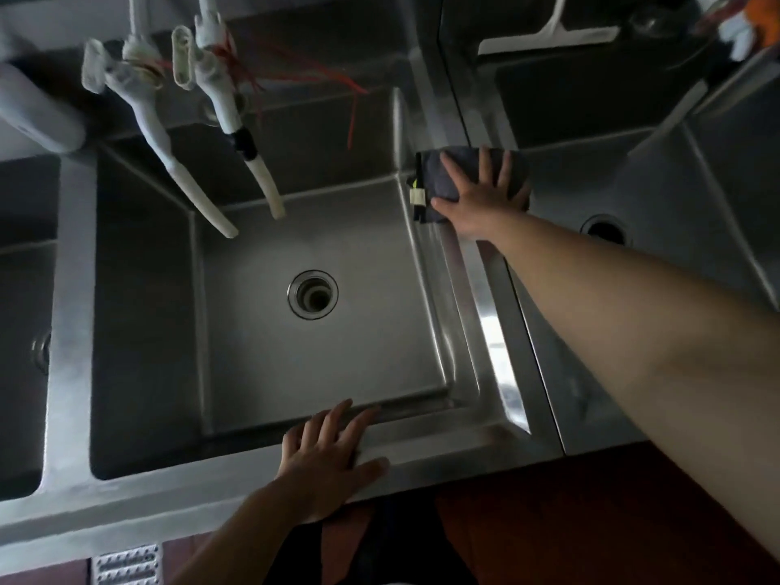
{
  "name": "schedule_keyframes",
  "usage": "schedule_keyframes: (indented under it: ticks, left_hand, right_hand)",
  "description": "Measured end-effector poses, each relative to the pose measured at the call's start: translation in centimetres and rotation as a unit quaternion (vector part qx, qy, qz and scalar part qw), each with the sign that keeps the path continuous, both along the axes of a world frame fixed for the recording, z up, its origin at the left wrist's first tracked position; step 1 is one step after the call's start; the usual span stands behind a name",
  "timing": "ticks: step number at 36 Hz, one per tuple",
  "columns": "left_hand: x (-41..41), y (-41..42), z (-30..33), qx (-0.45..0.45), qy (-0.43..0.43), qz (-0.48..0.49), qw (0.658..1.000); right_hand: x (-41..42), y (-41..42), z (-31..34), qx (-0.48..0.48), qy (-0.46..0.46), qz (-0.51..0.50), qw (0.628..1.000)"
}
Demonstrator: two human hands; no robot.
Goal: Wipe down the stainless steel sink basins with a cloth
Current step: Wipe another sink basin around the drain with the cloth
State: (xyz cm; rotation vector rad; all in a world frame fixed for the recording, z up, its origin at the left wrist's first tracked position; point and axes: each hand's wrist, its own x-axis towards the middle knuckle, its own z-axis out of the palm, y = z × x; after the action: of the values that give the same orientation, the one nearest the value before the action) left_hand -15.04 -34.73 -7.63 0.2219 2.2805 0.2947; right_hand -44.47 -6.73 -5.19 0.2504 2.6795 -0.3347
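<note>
A folded dark grey cloth (447, 175) with a pale label lies on the steel divider (494, 314) between the middle basin and the right basin, near its far end. My right hand (481, 196) presses flat on the cloth with fingers spread. My left hand (329, 453) rests flat on the front rim of the middle basin (261, 331), fingers straight and pointing into the basin. The middle basin has a round drain (313, 294) in its floor. The right basin (675, 204) has its own drain (604, 228).
Two white taps (177, 162) with hoses hang over the middle basin's back left, with red string tied on them. A third basin (21, 331) is at the left edge. A white squeegee (553, 35) lies behind the right basin. A floor grate (126, 563) sits below.
</note>
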Motion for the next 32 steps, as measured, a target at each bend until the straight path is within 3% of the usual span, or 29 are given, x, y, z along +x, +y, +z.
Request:
schedule_keyframes:
  ticks: [7,13,27,32]
  left_hand:
    - [0.2,0.0,-0.4,0.008,-0.009,0.007,1.0]
    - [-0.2,0.3,0.4,-0.003,-0.02,-0.005,1.0]
    - [-0.7,0.3,1.3,0.019,-0.007,-0.018,1.0]
    - [-0.6,0.3,1.9,0.048,-0.005,-0.005,0.999]
  right_hand:
    - [-5.2,-0.9,0.0,0.02,0.009,-0.001,1.0]
    - [-3.1,-0.7,0.3,0.038,-0.005,0.022,0.999]
    - [27.4,3.0,-0.1,0.017,-0.021,-0.067,0.997]
    - [32.9,4.3,0.5,0.021,-0.017,-0.083,0.996]
